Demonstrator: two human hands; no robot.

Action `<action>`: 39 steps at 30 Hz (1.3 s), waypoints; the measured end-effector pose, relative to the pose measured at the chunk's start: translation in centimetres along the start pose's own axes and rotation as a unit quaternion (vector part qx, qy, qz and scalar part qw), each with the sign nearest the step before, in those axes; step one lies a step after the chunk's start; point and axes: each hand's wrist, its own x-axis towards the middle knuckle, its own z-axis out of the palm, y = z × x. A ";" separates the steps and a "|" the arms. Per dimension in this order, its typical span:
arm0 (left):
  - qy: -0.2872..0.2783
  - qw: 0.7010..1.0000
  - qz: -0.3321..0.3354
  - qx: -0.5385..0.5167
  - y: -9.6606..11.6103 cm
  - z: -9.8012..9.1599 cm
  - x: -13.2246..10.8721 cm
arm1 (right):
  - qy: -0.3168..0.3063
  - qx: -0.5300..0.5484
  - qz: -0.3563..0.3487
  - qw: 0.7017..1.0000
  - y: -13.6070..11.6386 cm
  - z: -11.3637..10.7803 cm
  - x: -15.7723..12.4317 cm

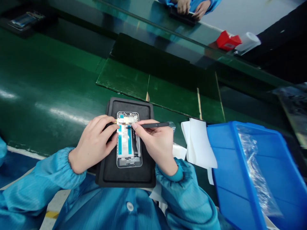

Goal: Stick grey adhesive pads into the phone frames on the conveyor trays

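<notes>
An open smartphone frame lies on a black rubber mat, with its circuit board and a gold strip at the top and teal-and-white inner layers below. My left hand grips the phone's left edge with its fingers. My right hand pinches a black pen-shaped tool, whose thin tip rests over the phone's upper middle. The tool has a metal end beyond my hand. My fingers hide parts of the phone's sides.
A blue plastic bin holding a clear plastic bag stands to the right, beside white papers. Green bench matting lies ahead. Beyond a glass partition, a co-worker's hands work near a red box.
</notes>
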 end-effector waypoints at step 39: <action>-0.060 0.993 0.052 0.084 -0.8 -1.2 0.2 | 0.090 0.062 0.000 0.994 1.5 -5.5 -2.2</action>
